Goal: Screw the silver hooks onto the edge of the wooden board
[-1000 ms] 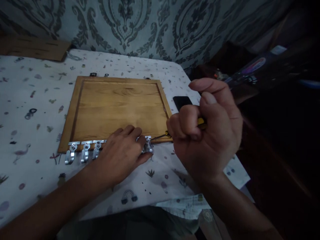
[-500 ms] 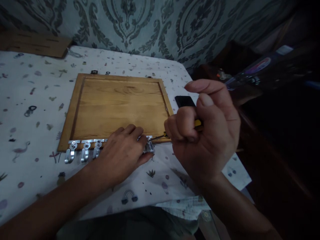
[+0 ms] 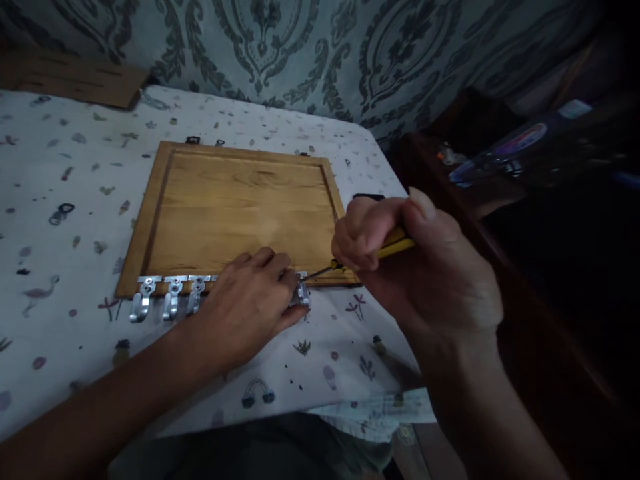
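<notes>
A framed wooden board (image 3: pixel 245 207) lies flat, with several silver metal hooks (image 3: pixel 173 298) along its near edge. My left hand (image 3: pixel 250 303) rests over that edge, fingers and thumb closed around the rightmost hook (image 3: pixel 304 295). In my right hand (image 3: pixel 435 273) is a screwdriver (image 3: pixel 397 248) with a yellow handle, gripped in curled fingers. Its thin shaft points left and down, and the tip meets the upper part of the held hook. Whether a screw sits under the tip is too small to tell. My left hand hides the middle of the near edge.
A patterned white cloth (image 3: pixel 65 267) covers the table. Cardboard (image 3: pixel 95 80) lies at the back left, against a patterned wall covering. Behind my right hand a dark flat object (image 3: pixel 369 197) partly shows. A clear plastic bottle (image 3: pixel 520 143) is at the right, past the table's edge.
My right hand has turned and its raised index finger has curled in around the screwdriver handle, showing more yellow. My left hand stays on the hook. The view has shifted slightly.
</notes>
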Tool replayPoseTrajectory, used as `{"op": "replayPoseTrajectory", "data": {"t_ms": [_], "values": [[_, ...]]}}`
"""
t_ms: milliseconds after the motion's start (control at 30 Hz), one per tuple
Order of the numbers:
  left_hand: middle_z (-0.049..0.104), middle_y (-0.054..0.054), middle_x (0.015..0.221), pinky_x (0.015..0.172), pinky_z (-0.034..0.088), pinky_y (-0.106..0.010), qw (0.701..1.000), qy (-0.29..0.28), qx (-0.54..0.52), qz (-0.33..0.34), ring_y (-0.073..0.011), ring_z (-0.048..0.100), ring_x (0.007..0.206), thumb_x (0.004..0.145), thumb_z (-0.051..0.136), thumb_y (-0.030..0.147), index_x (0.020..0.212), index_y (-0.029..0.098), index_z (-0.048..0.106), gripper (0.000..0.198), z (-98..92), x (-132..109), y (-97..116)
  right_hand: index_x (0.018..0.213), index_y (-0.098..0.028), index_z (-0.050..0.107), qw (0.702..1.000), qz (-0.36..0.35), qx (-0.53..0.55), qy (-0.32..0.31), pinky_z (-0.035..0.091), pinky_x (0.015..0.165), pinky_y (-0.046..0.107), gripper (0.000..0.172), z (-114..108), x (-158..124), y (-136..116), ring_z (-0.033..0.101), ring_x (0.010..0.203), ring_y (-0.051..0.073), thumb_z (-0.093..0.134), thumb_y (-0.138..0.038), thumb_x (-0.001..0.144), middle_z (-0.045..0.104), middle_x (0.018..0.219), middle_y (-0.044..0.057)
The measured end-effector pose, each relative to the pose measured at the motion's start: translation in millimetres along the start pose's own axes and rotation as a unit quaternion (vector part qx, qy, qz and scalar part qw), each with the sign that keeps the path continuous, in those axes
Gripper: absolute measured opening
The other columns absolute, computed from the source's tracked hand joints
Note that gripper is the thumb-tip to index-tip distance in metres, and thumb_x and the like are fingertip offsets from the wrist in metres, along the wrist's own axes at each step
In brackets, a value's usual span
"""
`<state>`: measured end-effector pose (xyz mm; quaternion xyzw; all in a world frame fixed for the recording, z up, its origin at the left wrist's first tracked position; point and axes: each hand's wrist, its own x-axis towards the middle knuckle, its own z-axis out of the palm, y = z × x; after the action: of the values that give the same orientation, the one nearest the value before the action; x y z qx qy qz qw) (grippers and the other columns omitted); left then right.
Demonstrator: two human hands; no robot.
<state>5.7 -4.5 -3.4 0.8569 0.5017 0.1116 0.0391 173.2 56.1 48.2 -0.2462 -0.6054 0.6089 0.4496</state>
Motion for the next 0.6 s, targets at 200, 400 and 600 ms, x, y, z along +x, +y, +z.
{"op": "replayPoseTrajectory", "data": {"t_ms": [200,400,600], "values": [[0.068,-0.007,0.094,0.078,0.055,-0.042,1.000,0.016,-0.017,0.004,-0.0292,0.065,0.096,0.088,0.074,0.039,0.095,0.014,0.075,0.026,2.8,-1,-1,0.046,-0.018,0.063,0.996,-0.051,-0.035,-0.067,0.049,0.063,0.029,0.058,-9,4,5,0.057,0.070,0.013,0.060,-0.045,0.096,0.060,0.081,0.006],[0.067,-0.006,0.088,0.075,0.055,-0.041,0.999,0.032,-0.024,0.011,-0.0273,0.065,0.091,0.088,0.074,0.039,0.091,0.014,0.074,0.025,2.5,-1,-1,0.041,-0.018,0.033,0.963,-0.016,0.111,-0.246,0.032,0.034,0.016,0.066,-7,21,11,0.033,0.030,0.004,0.051,-0.041,0.100,0.036,0.037,-0.006],[0.066,-0.006,0.087,0.072,0.052,-0.039,0.999,0.051,-0.015,0.007,-0.0260,0.065,0.088,0.089,0.073,0.042,0.089,0.015,0.073,0.028,4.8,-2,-1,0.048,-0.015,0.025,0.986,0.005,0.117,-0.118,0.017,0.035,0.014,0.063,16,16,3,0.012,0.031,0.002,0.058,-0.030,0.098,0.014,0.040,-0.009]]}}
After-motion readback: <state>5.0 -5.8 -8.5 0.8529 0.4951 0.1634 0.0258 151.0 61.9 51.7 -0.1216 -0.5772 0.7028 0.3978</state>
